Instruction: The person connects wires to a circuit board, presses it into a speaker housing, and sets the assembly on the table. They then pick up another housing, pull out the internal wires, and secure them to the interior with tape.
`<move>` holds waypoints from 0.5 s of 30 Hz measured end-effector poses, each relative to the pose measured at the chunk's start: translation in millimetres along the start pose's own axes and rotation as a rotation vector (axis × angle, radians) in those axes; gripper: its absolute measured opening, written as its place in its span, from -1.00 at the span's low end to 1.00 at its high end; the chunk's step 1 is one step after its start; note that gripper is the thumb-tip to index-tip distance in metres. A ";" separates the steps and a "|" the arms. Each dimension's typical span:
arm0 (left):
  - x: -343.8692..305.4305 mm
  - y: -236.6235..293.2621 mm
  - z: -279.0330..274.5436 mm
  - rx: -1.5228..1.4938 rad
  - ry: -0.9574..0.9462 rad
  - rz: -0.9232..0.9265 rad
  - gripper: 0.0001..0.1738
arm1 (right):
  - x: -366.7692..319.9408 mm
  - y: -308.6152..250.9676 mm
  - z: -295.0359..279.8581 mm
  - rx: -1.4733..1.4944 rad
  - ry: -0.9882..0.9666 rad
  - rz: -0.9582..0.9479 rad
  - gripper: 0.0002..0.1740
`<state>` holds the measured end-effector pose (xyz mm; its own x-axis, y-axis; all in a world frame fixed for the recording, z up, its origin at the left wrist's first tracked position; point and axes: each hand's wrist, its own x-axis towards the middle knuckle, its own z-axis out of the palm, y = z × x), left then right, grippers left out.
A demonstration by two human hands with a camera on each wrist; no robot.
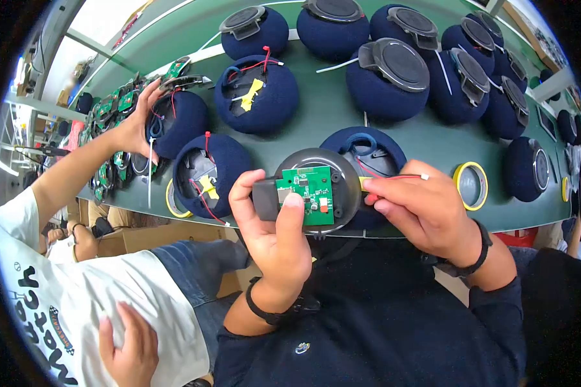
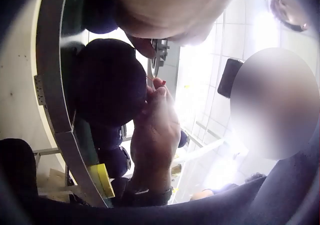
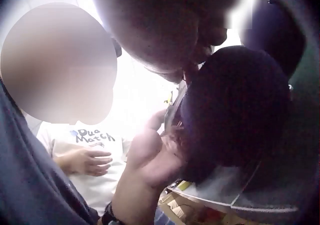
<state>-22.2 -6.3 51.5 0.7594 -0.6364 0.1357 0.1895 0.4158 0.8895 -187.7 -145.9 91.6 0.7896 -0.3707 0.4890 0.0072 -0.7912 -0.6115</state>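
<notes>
My left hand (image 1: 274, 248) grips a dark round base (image 1: 348, 187) carrying a green circuit board (image 1: 313, 180), its thumb lying over the board's lower edge. To the right, my right hand (image 1: 429, 206) pinches a red wire (image 1: 400, 176) between thumb and fingers, and a white connector (image 1: 424, 176) pokes out past them. The wire runs back to an open navy fabric-covered round housing (image 1: 393, 151) behind the base. A blue cable loop (image 1: 359, 143) sits in that housing's opening. In the left wrist view, red shows at the right fingertips (image 2: 161, 89).
Several navy round housings with black bases stand at the back and right. Open housings (image 1: 265, 106) with red wires and yellow tape are at left. Another person's hand (image 1: 134, 129) holds one housing beside piled green boards (image 1: 110, 106). A yellow tape roll (image 1: 470, 186) lies right.
</notes>
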 end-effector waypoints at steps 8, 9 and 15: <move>-1.9 13.0 5.1 0.150 -0.058 0.090 -0.32 | 1.4 1.3 4.5 0.409 0.040 0.307 -0.84; -2.5 13.2 6.8 0.154 -0.052 0.095 -0.32 | 2.4 0.7 2.4 0.423 0.032 0.329 -0.87; -5.3 14.4 12.6 0.198 -0.057 0.135 -0.31 | 4.6 4.4 -7.6 0.232 -0.024 0.171 -0.89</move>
<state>-31.3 -5.1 69.1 0.7319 -0.6220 0.2783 -0.0413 0.3672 0.9292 -188.7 -154.7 95.9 0.8055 -0.4757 0.3535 0.0108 -0.5846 -0.8113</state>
